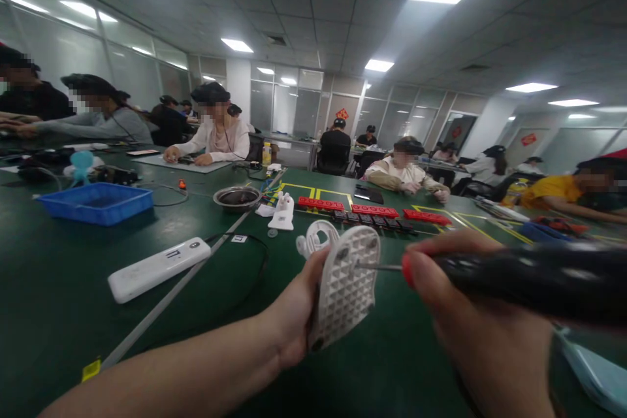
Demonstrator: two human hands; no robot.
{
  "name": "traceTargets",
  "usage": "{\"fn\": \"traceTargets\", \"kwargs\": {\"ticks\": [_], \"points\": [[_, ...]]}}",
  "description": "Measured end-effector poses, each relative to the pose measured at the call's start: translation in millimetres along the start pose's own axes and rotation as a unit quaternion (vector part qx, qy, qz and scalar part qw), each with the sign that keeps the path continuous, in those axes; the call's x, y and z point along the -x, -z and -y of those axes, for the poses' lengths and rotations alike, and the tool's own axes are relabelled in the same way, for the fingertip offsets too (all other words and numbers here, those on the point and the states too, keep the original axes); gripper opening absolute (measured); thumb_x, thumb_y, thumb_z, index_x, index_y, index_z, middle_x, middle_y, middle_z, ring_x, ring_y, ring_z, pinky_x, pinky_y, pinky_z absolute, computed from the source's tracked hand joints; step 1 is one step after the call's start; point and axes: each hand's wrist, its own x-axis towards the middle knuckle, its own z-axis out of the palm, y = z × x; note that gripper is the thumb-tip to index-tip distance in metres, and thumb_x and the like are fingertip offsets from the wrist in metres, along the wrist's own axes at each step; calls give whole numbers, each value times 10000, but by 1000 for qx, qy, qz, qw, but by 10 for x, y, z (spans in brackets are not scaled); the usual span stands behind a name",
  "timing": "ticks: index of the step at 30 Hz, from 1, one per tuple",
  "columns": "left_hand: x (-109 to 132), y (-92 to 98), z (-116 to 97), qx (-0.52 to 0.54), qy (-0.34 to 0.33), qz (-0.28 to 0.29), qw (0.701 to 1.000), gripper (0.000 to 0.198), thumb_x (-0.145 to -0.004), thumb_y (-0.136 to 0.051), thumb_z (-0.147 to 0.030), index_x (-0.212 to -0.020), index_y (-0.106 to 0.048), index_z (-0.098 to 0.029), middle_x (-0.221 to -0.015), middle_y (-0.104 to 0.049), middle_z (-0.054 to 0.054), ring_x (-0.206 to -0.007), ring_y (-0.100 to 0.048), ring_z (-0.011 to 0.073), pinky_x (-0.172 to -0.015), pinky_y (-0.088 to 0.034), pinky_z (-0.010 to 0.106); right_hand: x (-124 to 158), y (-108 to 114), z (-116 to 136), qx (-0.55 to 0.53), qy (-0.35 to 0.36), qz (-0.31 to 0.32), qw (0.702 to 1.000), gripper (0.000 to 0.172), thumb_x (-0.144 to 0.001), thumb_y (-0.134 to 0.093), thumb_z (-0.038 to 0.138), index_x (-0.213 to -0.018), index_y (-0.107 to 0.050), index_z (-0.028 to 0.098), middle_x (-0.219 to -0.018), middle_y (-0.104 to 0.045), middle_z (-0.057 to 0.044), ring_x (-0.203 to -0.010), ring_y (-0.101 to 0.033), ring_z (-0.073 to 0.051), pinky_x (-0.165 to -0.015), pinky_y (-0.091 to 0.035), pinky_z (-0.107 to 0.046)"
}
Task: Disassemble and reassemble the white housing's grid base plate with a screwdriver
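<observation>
My left hand (298, 317) grips a white plastic base (349, 281) and holds it upright, its ribbed underside turned to the right. A round white ring-shaped part (317, 235) shows behind the base's upper left edge. My right hand (490, 326) is closed around a black electric screwdriver (529, 277) with a red collar at its front. The thin metal bit (382, 267) points left, and its tip meets the upper part of the ribbed underside. Whether a screw sits under the tip is too small to tell.
On the green table (206, 353) lie a white power bank (159, 268), a blue tray (98, 204), a metal bowl (238, 198), a white plastic figure part (282, 212) and red trays (375, 210). A light-blue object (600, 369) lies at lower right. Several people sit beyond.
</observation>
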Motion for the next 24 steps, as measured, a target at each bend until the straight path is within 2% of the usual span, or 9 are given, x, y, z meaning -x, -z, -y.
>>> {"fn": "traceTargets", "kwargs": {"ticks": [3,4,6,11,15,18,22,24], "points": [[-134,63,66,54,140,12,989,615,-676,-447,-628,-934,-581,-87,-829,-629,86,-787,-578,197,-894,-342,369,-157,-6,-95,15,-52,91,994,137,-682,-611,297,-647,-583,168,-573,-559,3,-505,-519,-133,-447,-412,-226],[-155,70,83,65,168,14,984,619,-676,-439,-634,-920,-581,-83,-816,-625,86,-774,-578,198,-895,-340,379,-192,19,-131,10,-69,110,991,157,-678,-611,306,-645,-590,154,-584,-570,-9,-517,-529,-142,-444,-415,-227],[-165,70,98,77,190,17,979,616,-673,-432,-642,-890,-584,-85,-811,-623,92,-776,-581,207,-892,-343,388,-228,88,-174,-8,-78,111,991,163,-680,-610,306,-643,-593,147,-602,-579,-15,-533,-538,-143,-458,-427,-229],[-142,84,58,82,152,21,985,622,-685,-385,-655,-856,-589,-93,-853,-629,112,-820,-586,223,-885,-360,378,-212,201,-165,-57,-43,19,997,104,-697,-615,282,-664,-579,190,-585,-543,11,-559,-534,-133,-468,-419,-222],[-141,103,49,95,149,20,984,588,-716,-346,-633,-862,-578,-112,-862,-629,91,-859,-573,211,-891,-360,366,-199,179,-218,-94,-52,-6,994,111,-695,-628,299,-686,-585,197,-557,-506,4,-496,-485,-123,-360,-316,-197],[-132,100,46,88,148,12,985,596,-718,-321,-639,-887,-570,-125,-877,-631,81,-881,-568,210,-894,-359,364,-194,172,-231,-127,-53,-30,990,122,-696,-638,302,-683,-583,194,-573,-495,3,-462,-445,-101,-350,-301,-190],[-171,160,6,64,138,51,987,636,-684,-354,-659,-1022,-526,-148,-998,-604,82,-984,-540,240,-915,-333,400,-240,255,-192,-177,-60,-150,971,124,-732,-592,261,-636,-559,190,-521,-452,19,-414,-405,-78,-336,-292,-179],[-237,251,-24,17,130,81,988,641,-662,-435,-630,-1082,-489,-149,-1057,-579,94,-1024,-520,255,-924,-316,415,-308,314,-249,-190,-59,-177,964,104,-738,-587,235,-653,-554,188,-479,-424,35,-363,-349,-63,-311,-259,-173]]}}
